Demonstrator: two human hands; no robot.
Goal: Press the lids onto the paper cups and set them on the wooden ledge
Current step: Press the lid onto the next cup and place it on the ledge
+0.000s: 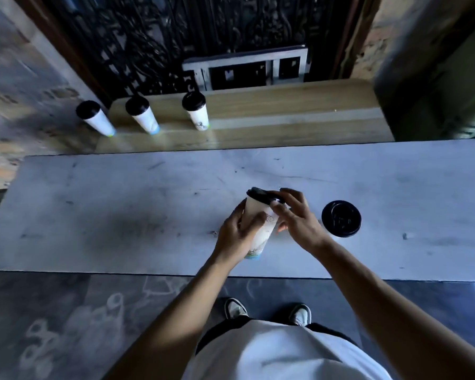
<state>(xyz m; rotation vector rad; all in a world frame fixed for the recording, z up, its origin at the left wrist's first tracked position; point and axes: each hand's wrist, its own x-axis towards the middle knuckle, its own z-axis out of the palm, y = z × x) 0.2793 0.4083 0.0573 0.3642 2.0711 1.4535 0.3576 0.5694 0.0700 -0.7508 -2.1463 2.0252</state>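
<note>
Big pale table (121, 204) fills the middle of the view, and beyond its far edge runs the wooden ledge (285, 105), with two lidded cups on it: one at its left end (143, 115), one a little further right (196, 112). A third lidded cup (96, 119) stands just off the ledge's left end, and what it rests on I can't tell.

Down to the action, near the table's front edge, about the middle: the paper cup (258, 223) is tilted, its top leaning away. The left hand (236, 234) is wrapped round its body, fingers curled on the wall. The right hand (296, 218) has its fingers curled over the black lid (261, 196), pressing at the rim. The lid sits askew, it looks only partly seated.

A spare lid (341, 218) lies flat on the table, to the right of the hands.

The risk, as I judge it: press on a tilted cup and the paper wall could buckle under the left hand's squeeze, or the lid could snap on one side and pop off the other.
</note>
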